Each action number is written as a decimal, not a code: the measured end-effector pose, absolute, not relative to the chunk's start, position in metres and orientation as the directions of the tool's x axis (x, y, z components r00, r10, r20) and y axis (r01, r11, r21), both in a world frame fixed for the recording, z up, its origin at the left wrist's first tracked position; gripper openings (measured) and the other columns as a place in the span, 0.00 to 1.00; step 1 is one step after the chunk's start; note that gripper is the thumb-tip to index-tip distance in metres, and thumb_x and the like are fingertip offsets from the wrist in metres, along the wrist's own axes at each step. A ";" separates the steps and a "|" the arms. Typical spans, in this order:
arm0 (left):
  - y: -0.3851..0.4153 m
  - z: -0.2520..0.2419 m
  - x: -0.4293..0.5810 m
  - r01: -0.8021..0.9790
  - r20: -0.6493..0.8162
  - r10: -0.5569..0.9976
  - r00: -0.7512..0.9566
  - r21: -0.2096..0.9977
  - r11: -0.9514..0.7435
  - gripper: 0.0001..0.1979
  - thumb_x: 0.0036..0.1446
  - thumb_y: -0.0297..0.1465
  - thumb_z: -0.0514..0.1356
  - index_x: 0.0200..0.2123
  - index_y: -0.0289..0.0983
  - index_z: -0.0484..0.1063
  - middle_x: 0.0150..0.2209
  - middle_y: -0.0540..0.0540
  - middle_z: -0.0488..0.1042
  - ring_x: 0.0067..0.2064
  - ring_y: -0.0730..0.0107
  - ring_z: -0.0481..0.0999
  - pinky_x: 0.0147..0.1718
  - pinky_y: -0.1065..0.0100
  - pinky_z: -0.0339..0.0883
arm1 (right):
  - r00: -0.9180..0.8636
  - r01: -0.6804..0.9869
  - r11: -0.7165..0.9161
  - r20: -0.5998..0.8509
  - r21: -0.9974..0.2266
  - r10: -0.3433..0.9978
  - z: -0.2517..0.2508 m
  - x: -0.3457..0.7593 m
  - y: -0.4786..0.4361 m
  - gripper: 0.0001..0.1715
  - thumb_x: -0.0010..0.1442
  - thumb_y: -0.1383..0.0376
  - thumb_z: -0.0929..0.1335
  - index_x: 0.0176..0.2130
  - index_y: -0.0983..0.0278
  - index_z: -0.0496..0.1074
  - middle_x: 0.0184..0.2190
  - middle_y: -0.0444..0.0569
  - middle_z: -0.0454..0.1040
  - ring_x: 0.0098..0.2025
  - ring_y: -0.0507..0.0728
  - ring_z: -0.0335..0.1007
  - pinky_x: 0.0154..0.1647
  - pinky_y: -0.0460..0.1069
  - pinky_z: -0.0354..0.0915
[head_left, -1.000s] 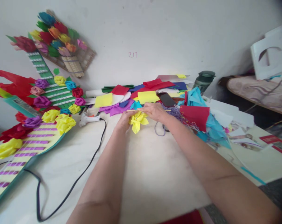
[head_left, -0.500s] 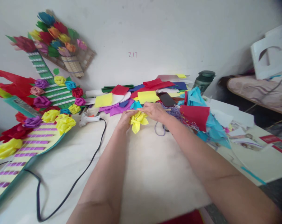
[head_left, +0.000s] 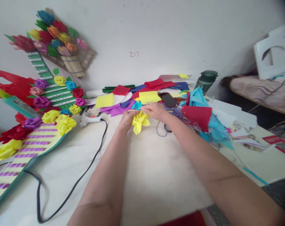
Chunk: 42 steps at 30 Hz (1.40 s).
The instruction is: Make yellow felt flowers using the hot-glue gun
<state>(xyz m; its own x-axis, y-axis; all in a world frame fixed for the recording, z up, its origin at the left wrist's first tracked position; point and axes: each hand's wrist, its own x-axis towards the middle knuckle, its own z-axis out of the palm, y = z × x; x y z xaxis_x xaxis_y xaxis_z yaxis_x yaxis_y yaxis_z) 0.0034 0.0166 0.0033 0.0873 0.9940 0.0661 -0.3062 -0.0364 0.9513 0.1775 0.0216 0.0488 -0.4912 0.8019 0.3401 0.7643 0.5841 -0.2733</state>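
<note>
A yellow paper flower (head_left: 139,121) is held between both of my hands above the pale table (head_left: 142,175). My left hand (head_left: 126,119) grips its left side with the fingers closed. My right hand (head_left: 155,111) pinches the flower's top, and a thin wooden stick (head_left: 134,110) runs across just behind my fingers. Purple thread (head_left: 177,113) lies by my right wrist.
A pile of coloured paper sheets (head_left: 142,94), a dark phone (head_left: 168,99) and a green bottle (head_left: 205,81) sit at the back. A white glue gun (head_left: 90,119) with a black cord (head_left: 69,191) lies left. Flower-covered boards (head_left: 38,125) fill the left side; red and blue paper (head_left: 201,116) the right.
</note>
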 end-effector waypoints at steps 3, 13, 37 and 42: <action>0.015 0.005 0.005 -0.272 0.094 0.990 0.102 0.960 -0.063 0.14 0.33 0.37 0.70 0.18 0.35 0.71 0.18 0.51 0.68 0.20 0.75 0.66 0.23 0.70 0.58 | -0.447 0.783 0.537 0.315 -0.315 0.837 0.052 0.175 0.021 0.20 0.68 0.56 0.62 0.46 0.56 0.81 0.41 0.47 0.80 0.44 0.55 0.72 0.37 0.47 0.57; 0.014 0.005 0.004 -0.231 0.107 0.989 0.107 0.970 -0.080 0.13 0.35 0.37 0.70 0.20 0.33 0.75 0.19 0.49 0.70 0.22 0.73 0.67 0.24 0.69 0.59 | -0.453 0.757 0.552 0.328 -0.349 0.829 0.047 0.174 0.027 0.15 0.63 0.63 0.66 0.40 0.59 0.83 0.38 0.47 0.80 0.40 0.54 0.72 0.35 0.46 0.58; 0.016 0.003 0.007 -0.311 0.017 0.993 0.119 0.950 0.021 0.11 0.30 0.32 0.68 0.22 0.33 0.76 0.22 0.47 0.75 0.24 0.70 0.71 0.26 0.68 0.62 | -0.356 0.715 0.524 0.405 -0.463 0.842 0.045 0.169 0.026 0.06 0.55 0.69 0.72 0.31 0.60 0.82 0.41 0.45 0.78 0.40 0.53 0.72 0.34 0.47 0.60; 0.016 0.001 0.007 -0.321 0.019 0.991 0.133 0.947 0.025 0.12 0.30 0.31 0.69 0.22 0.34 0.74 0.21 0.47 0.74 0.23 0.70 0.71 0.25 0.68 0.62 | -0.326 0.689 0.505 0.400 -0.520 0.856 0.044 0.168 0.027 0.06 0.53 0.70 0.72 0.29 0.61 0.81 0.39 0.45 0.77 0.38 0.52 0.72 0.34 0.47 0.61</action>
